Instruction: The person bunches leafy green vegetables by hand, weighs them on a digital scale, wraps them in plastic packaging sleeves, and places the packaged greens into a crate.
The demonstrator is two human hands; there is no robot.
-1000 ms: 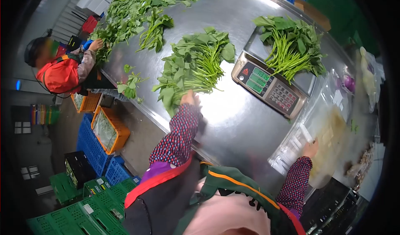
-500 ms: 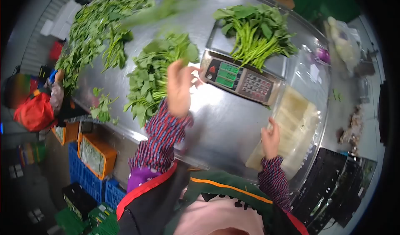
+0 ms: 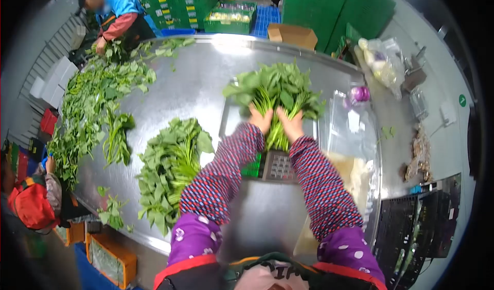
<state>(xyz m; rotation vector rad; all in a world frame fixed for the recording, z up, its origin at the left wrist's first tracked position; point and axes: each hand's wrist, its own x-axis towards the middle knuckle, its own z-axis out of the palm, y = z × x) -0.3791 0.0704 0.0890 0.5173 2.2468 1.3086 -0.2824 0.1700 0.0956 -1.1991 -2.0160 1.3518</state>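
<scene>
A bunch of leafy greens (image 3: 280, 84) lies on the scale (image 3: 280, 166), its leaves pointing away and its stems toward me. My left hand (image 3: 261, 118) is closed around the left side of the stems. On the right side, my right hand (image 3: 291, 124) grips the same bunch. My forearms and the stems cover part of the scale's display and keypad. Left of the scale, a second bunch of greens (image 3: 172, 171) rests on the metal table (image 3: 175, 92). A large heap of greens (image 3: 85, 110) spreads along the table's left side.
A co-worker in blue (image 3: 123, 4) handles greens at the far left; another in red (image 3: 33, 202) stands at the left edge. Plastic bags (image 3: 355, 130) and a purple onion (image 3: 359, 94) lie on the right. A cardboard box (image 3: 292, 35) and green crates (image 3: 172, 4) stand beyond.
Both my hands have moved onto the bunch on the scale and taken hold of it. My right hand has left the plastic bags. The view has shifted, showing the co-worker in blue.
</scene>
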